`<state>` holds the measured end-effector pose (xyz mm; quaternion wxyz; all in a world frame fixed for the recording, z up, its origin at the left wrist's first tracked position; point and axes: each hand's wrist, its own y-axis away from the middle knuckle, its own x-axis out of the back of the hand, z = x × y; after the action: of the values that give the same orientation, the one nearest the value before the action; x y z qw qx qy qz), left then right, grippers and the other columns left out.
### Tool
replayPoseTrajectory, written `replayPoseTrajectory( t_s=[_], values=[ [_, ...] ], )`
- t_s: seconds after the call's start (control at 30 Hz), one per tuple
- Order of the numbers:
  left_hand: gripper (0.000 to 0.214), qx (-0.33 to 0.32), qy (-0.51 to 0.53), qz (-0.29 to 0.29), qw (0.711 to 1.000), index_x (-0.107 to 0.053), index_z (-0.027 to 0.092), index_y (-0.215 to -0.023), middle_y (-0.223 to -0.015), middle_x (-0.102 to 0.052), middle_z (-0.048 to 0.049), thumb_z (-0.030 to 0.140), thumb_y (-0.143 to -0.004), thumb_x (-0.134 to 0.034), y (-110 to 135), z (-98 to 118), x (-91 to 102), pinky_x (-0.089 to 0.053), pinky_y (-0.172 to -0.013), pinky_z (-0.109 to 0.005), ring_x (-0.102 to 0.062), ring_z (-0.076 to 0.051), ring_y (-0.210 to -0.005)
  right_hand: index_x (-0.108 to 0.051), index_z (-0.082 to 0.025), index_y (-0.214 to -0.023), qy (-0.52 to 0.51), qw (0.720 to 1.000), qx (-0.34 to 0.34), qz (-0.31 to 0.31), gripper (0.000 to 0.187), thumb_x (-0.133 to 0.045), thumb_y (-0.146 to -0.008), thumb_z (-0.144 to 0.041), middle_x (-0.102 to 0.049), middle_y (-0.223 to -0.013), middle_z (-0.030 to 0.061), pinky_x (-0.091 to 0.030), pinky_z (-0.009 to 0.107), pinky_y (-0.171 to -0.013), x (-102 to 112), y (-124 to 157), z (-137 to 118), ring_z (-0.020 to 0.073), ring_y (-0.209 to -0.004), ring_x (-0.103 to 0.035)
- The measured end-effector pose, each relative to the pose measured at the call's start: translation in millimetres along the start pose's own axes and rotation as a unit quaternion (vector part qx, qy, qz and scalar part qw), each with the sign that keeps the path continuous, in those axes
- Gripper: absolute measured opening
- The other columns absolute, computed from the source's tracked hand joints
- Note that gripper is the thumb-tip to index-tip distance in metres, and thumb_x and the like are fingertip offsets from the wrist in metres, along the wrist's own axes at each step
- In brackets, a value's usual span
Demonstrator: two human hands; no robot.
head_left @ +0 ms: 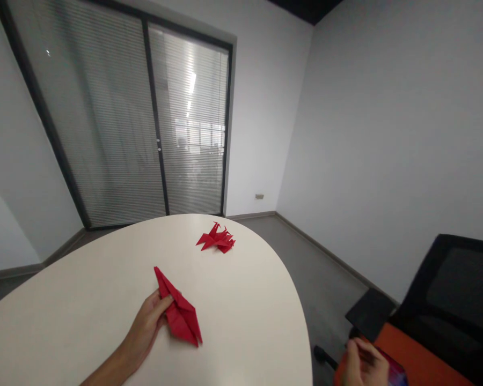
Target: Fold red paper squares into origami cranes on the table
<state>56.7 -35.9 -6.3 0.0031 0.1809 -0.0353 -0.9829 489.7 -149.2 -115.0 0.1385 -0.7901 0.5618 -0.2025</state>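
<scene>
My left hand (151, 319) rests on the white oval table (84, 300), its thumb and fingers pinched on the edge of a partly folded red paper piece (177, 311) that lies flat before me. Farther off on the table sits a small pile of finished red origami figures (217, 239). My right hand (364, 367) is off the table at the lower right, fingers curled loosely, next to a dark reddish object (396, 371) that I cannot identify; whether it holds that object is hidden.
A black office chair with an orange seat (446, 321) stands at the right, beside the table's edge. Glass doors with blinds (145, 123) fill the far wall. Grey floor (330, 279) runs between table and right wall.
</scene>
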Motion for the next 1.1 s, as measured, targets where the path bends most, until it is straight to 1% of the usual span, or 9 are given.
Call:
replayPoseTrajectory(
  t_s=[0.07,0.1,0.2,0.27,0.33,0.4,0.53,0.77,1.1],
  values=[
    [0.035,-0.013,-0.003,0.020,1.000,-0.069,0.015,-0.075,-0.076,-0.072,-0.0042,0.036,-0.053,-0.086,0.4,1.2,0.3,-0.053,-0.066,-0.029,-0.067,-0.025,-0.076,-0.053,-0.023,-0.091,-0.106,0.988,0.110,-0.002,0.028,-0.062,-0.084,-0.049,-0.058,-0.087,0.0058,-0.051,0.045,-0.078,-14.7,13.9,-57.4,0.0254,-0.083,-0.060],
    [0.034,-0.024,-0.002,0.023,0.999,-0.069,0.015,-0.075,-0.077,-0.072,-0.0038,0.036,-0.053,-0.085,0.8,1.7,0.6,-0.052,-0.065,-0.028,-0.066,-0.023,-0.075,-0.054,-0.022,-0.089,-0.141,0.971,0.174,-0.081,0.019,-0.060,-0.088,-0.040,-0.059,-0.086,0.0049,-0.051,0.039,-0.076,-21.7,22.0,-91.5,0.0226,-0.082,-0.060],
    [0.033,-0.036,-0.005,0.032,0.999,-0.069,0.015,-0.072,-0.072,-0.070,-0.0023,0.038,-0.053,-0.083,2.4,2.5,0.5,-0.050,-0.059,-0.026,-0.062,-0.019,-0.067,-0.060,-0.023,-0.101,-0.150,0.849,0.319,-0.394,0.010,-0.051,-0.095,-0.022,-0.065,-0.092,0.0048,-0.052,0.031,-0.078,-43.2,51.5,-192.3,0.0183,-0.086,-0.061],
    [0.034,-0.035,-0.005,0.033,0.999,-0.068,0.015,-0.071,-0.068,-0.068,-0.0018,0.040,-0.054,-0.083,3.3,2.5,-0.3,-0.050,-0.057,-0.026,-0.060,-0.018,-0.063,-0.057,-0.023,-0.121,-0.110,0.760,0.384,-0.512,0.030,-0.058,-0.091,-0.021,-0.065,-0.116,0.0083,-0.049,0.037,-0.095,-62.0,74.1,-241.3,0.0220,-0.108,-0.059],
    [0.036,-0.040,-0.004,0.032,0.999,-0.067,0.014,-0.071,-0.066,-0.067,-0.0014,0.042,-0.055,-0.083,3.5,1.9,-0.7,-0.050,-0.056,-0.026,-0.060,-0.018,-0.062,-0.050,-0.023,-0.135,-0.075,0.715,0.436,-0.541,0.049,-0.064,-0.088,-0.027,-0.059,-0.134,0.0104,-0.046,0.042,-0.103,-86.7,95.8,-269.2,0.0261,-0.121,-0.053],
    [0.038,-0.052,-0.003,0.038,0.998,-0.067,0.014,-0.073,-0.065,-0.067,-0.0008,0.043,-0.055,-0.084,2.3,0.9,0.3,-0.049,-0.053,-0.024,-0.060,-0.017,-0.061,-0.041,-0.019,-0.144,-0.047,0.697,0.462,-0.547,0.061,-0.065,-0.089,-0.033,-0.052,-0.144,0.0131,-0.046,0.044,-0.104,-115.8,113.3,-280.2,0.0284,-0.125,-0.051],
    [0.044,-0.061,0.008,0.081,0.995,-0.066,0.014,-0.075,-0.064,-0.064,0.0006,0.049,-0.056,-0.085,-5.1,-1.3,8.3,-0.047,-0.049,-0.021,-0.058,-0.014,-0.057,-0.049,-0.014,-0.137,-0.006,0.648,0.510,-0.566,0.049,-0.058,-0.091,-0.031,-0.065,-0.125,0.0124,-0.053,0.038,-0.091,-170.3,130.6,-283.7,0.0261,-0.107,-0.062],
    [0.045,-0.083,-0.024,0.139,0.987,-0.066,0.016,-0.083,-0.073,-0.068,-0.0002,0.056,-0.067,-0.078,-22.1,-6.8,26.2,-0.054,-0.054,-0.023,-0.063,-0.017,-0.067,-0.049,-0.021,-0.136,-0.051,0.616,0.531,-0.579,0.038,-0.046,-0.100,-0.035,-0.069,-0.118,0.0078,-0.053,0.030,-0.074,-217.8,131.0,-284.1,0.0215,-0.097,-0.068],
    [0.035,-0.074,-0.079,0.119,0.987,-0.069,0.016,-0.083,-0.085,-0.074,-0.0046,0.049,-0.071,-0.073,-27.8,-12.1,23.9,-0.065,-0.070,-0.038,-0.071,-0.026,-0.082,-0.067,-0.022,-0.113,-0.133,0.728,0.405,-0.538,0.027,-0.043,-0.104,-0.030,-0.071,-0.103,0.0019,-0.047,0.021,-0.089,-219.2,134.6,-257.6,0.0131,-0.097,-0.065]
  ],
)
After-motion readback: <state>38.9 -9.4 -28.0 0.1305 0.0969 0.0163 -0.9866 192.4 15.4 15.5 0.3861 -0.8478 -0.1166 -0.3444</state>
